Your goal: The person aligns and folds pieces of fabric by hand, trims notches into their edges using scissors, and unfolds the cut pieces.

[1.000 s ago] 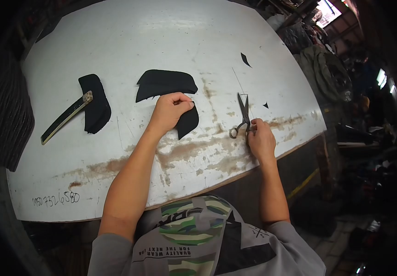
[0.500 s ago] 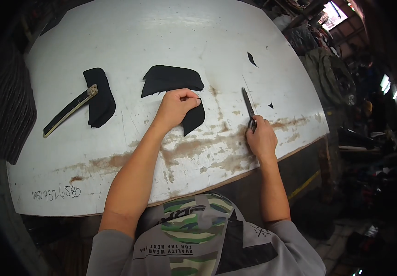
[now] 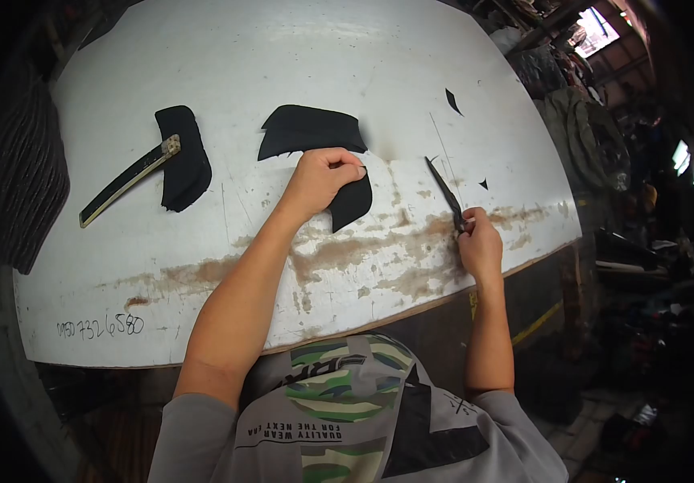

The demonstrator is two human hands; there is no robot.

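My left hand (image 3: 324, 179) is closed in a pinch on the edge of a black fabric piece (image 3: 353, 203), which hangs or lies below the fingertips. Touching or just beyond its knuckles lies a larger black fabric piece (image 3: 311, 130) with a frayed lower edge. My right hand (image 3: 481, 245) grips dark scissors (image 3: 445, 187) by the handles, blades pointing away and up to the left, apart from the fabric. Whether the blades are parted I cannot tell. Farther left, another black fabric piece (image 3: 184, 165) has a black strip-like tool with a pale edge (image 3: 125, 183) across it.
Everything lies on a worn white table (image 3: 202, 64) with brown stains. Two small black scraps (image 3: 453, 102) lie right of the scissors. A stack of dark ribbed material (image 3: 21, 173) stands at the left edge. Dark heaped fabric (image 3: 576, 133) is beyond the right edge.
My right hand with the scissors has shifted slightly right, and the blades now tilt more to the left. My left hand keeps its pinch on the fabric piece. The whole view has shifted slightly.
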